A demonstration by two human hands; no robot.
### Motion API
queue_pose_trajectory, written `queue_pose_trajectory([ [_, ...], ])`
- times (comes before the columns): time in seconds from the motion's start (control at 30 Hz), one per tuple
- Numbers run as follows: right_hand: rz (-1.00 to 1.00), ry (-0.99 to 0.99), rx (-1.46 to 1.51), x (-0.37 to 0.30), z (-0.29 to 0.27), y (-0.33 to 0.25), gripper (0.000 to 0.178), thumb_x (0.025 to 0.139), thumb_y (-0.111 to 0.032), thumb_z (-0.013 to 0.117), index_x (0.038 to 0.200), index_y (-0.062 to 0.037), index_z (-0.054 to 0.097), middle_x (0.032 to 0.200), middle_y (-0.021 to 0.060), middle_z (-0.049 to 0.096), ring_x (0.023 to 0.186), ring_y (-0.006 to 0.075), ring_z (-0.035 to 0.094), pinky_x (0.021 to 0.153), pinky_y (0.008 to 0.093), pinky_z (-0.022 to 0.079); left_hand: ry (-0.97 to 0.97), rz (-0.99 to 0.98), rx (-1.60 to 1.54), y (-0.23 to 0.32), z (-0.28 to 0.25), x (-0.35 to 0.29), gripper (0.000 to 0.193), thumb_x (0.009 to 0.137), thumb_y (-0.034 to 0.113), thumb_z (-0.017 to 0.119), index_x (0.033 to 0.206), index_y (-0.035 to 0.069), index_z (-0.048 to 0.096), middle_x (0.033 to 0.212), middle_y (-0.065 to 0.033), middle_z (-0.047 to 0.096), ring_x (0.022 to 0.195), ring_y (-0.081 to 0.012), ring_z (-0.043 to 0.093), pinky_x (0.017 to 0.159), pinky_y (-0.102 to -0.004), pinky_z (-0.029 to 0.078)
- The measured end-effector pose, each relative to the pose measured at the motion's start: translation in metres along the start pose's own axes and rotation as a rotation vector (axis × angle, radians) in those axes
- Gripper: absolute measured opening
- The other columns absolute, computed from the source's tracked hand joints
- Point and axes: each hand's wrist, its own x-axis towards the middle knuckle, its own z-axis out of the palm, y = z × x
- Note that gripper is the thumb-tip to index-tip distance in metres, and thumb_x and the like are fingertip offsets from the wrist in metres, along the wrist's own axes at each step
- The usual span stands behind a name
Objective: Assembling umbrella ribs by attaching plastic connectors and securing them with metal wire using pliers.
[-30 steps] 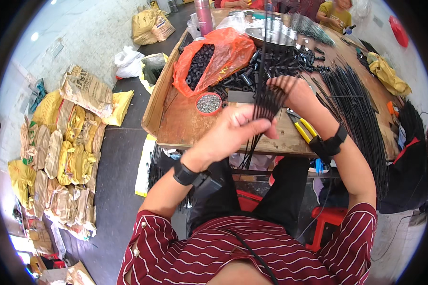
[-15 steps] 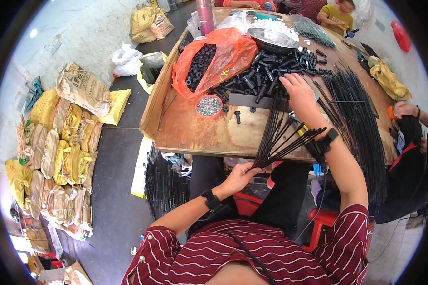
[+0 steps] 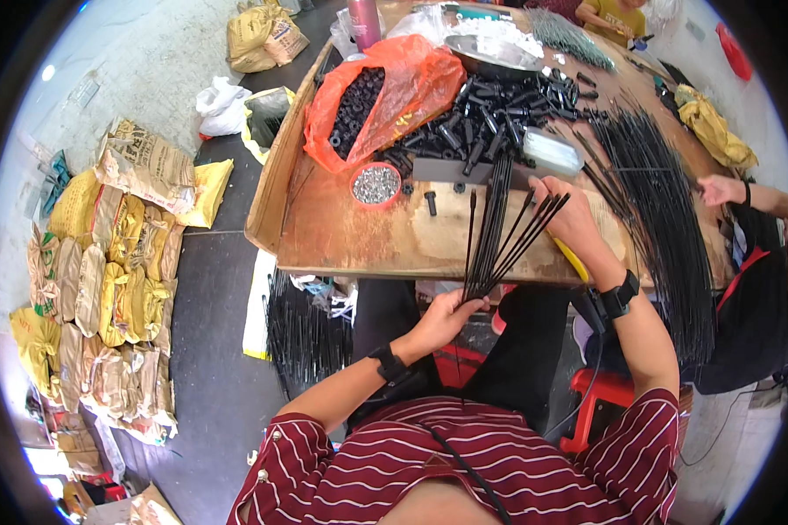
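My left hand (image 3: 446,325) is closed round the lower ends of a bundle of thin black rods (image 3: 494,232), which fan out upward over the table's front edge. My right hand (image 3: 567,214) is beside the upper ends of the fanned rods, its fingers pinched together near one tip; what they hold is hidden. A yellow-handled tool (image 3: 571,259) lies beneath my right wrist. Beyond the hands is a heap of black tubular parts (image 3: 486,118), with a grey block (image 3: 451,171) in front of it. One loose black part (image 3: 431,203) stands apart on the wood.
A red bowl of small metal pieces (image 3: 376,185) and an orange bag of black rings (image 3: 355,109) are at left. A translucent box (image 3: 552,151) and a metal dish (image 3: 492,54) are farther back. Long black rods (image 3: 661,210) cover the right side, near another person's hand (image 3: 722,190).
My right hand has come back from the black heap toward the rod tips, uncovering the translucent box. The bundle in my left hand stands more upright. The other person's hand has moved left.
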Motion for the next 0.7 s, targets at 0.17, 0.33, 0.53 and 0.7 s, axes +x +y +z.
queue_pose_trajectory([
  [0.17, -0.099, -0.033, 0.077, -0.029, 0.011, -0.014, 0.027, 0.091, -0.028, 0.056, 0.086, -0.0016, 0.06, 0.062, 0.0134, 0.055, 0.057, 0.0273, 0.058, 0.053, 0.0368, 0.044, 0.001, 0.022, 0.085, 0.007, -0.004, 0.006, 0.015, 0.093, 0.009, 0.053, 0.097, 0.0, 0.065, 0.091, -0.0019, 0.067, 0.088, -0.0082, 0.059, 0.079, -0.0259, 0.048],
  [0.33, 0.447, -0.516, 0.682, -0.072, -0.051, -0.056, 0.033, 0.094, -0.031, 0.051, 0.081, -0.0018, 0.06, 0.064, -0.0008, 0.056, 0.052, 0.0065, 0.054, 0.042, 0.0211, 0.041, 0.037, -0.074, -0.072, -0.005, -0.008, 0.006, 0.018, 0.093, 0.012, 0.054, 0.101, -0.001, 0.064, 0.088, -0.0018, 0.067, 0.079, -0.0055, 0.057, 0.069, -0.0223, 0.047],
  [0.53, -0.016, -0.727, 0.367, -0.162, -0.011, -0.053, 0.015, 0.08, -0.011, 0.061, 0.087, 0.0015, 0.065, 0.082, 0.019, 0.065, 0.082, 0.0388, 0.061, 0.074, 0.0435, 0.05, 0.003, -0.055, -0.016, -0.001, -0.011, 0.006, 0.017, 0.094, 0.008, 0.053, 0.104, -0.002, 0.063, 0.096, -0.004, 0.068, 0.089, -0.0079, 0.061, 0.082, -0.0246, 0.048],
  [0.7, 0.005, -0.59, 0.283, -0.172, 0.016, -0.052, 0.015, 0.083, -0.01, 0.059, 0.088, 0.0026, 0.065, 0.089, 0.0197, 0.065, 0.084, 0.0366, 0.062, 0.075, 0.0426, 0.05, 0.014, -0.099, -0.023, 0.005, -0.01, 0.003, 0.018, 0.094, 0.01, 0.054, 0.106, -0.002, 0.063, 0.098, -0.0044, 0.068, 0.09, -0.0082, 0.061, 0.081, -0.0249, 0.049],
])
